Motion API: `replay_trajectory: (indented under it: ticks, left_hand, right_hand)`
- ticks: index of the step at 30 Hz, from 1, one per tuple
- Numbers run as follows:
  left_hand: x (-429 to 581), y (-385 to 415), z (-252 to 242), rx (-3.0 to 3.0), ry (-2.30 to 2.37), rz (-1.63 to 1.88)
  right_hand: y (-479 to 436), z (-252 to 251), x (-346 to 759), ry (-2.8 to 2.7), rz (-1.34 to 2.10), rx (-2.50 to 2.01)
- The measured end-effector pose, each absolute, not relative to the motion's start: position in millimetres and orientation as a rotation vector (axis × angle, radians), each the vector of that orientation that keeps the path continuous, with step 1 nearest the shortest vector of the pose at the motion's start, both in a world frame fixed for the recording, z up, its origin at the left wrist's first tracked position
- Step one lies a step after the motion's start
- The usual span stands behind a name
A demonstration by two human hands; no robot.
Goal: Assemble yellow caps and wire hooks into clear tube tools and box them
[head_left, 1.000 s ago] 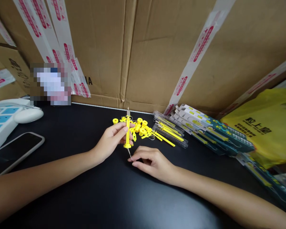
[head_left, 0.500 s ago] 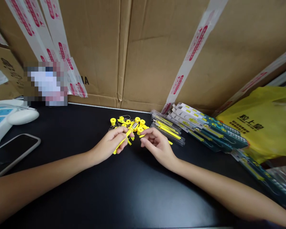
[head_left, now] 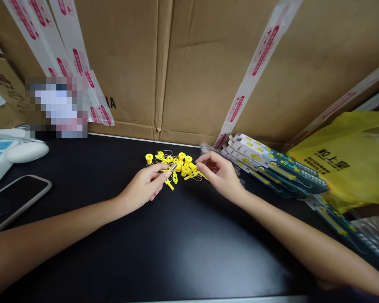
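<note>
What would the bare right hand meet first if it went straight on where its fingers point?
Most likely the pile of small yellow plastic parts, at its right edge, just ahead of the right hand. Depth is unclear: the fingers may touch one or hover above.

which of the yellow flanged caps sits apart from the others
The upright yellow flanged cap at the far left, just beyond the left hand; the other flanged caps bunch together farther right.
</note>
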State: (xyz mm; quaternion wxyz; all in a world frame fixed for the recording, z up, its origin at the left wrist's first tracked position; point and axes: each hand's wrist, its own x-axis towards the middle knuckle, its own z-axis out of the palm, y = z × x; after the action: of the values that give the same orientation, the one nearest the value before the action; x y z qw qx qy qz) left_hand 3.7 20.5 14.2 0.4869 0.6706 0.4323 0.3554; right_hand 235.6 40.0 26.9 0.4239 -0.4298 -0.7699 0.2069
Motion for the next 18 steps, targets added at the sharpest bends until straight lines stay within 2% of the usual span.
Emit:
replay_trajectory:
  ticks: [4,8,13,18]
  left_hand:
    - [2,21,15,1.713,1.080,0.913]
    - [3,18,18,1.859,1.133,0.914]
    - [8,11,20,1.890,1.110,0.877]
    - [10,7,20,1.895,1.059,0.849]
  right_hand:
    - [48,42,250,-2.370,0.040,-1.197]
    - [45,41,250,-2.716,-0.311,-1.126]
    - [43,26,241,-2.859,-0.579,-0.991]
    - [47,18,240,-2.845,-0.674,-0.925]
